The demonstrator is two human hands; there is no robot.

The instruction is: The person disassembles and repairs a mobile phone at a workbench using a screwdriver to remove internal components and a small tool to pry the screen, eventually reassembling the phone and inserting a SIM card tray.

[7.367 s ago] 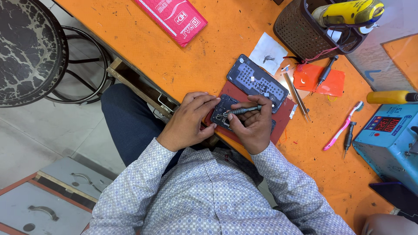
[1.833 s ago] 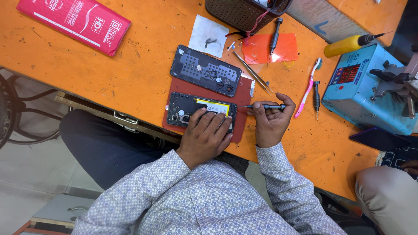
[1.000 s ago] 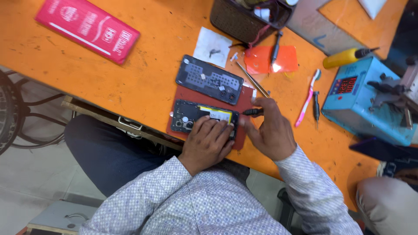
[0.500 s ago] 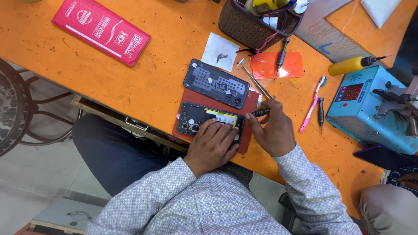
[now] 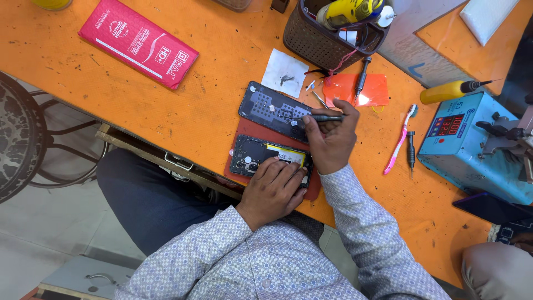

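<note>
An opened phone [image 5: 256, 156] with its insides showing lies on a dark red mat [image 5: 243, 131] at the near edge of the orange bench [image 5: 183, 116]. My left hand [image 5: 273, 189] rests flat on the phone, fingers pressing its lower half. My right hand [image 5: 331, 140] grips a thin dark screwdriver [image 5: 321, 118], its tip over the removed back cover [image 5: 273, 110] that lies just beyond the mat.
A pink box [image 5: 139, 42] lies at far left. A brown basket [image 5: 327, 34] with tools stands at the back, an orange sheet [image 5: 355, 90] and white paper [image 5: 285, 73] beside it. A pink toothbrush [image 5: 401, 139] and a blue machine [image 5: 472, 147] sit right. Another person's knee [image 5: 497, 272] shows at bottom right.
My right hand has lifted with the screwdriver from the phone's edge up to the back cover. My left hand stays on the phone.
</note>
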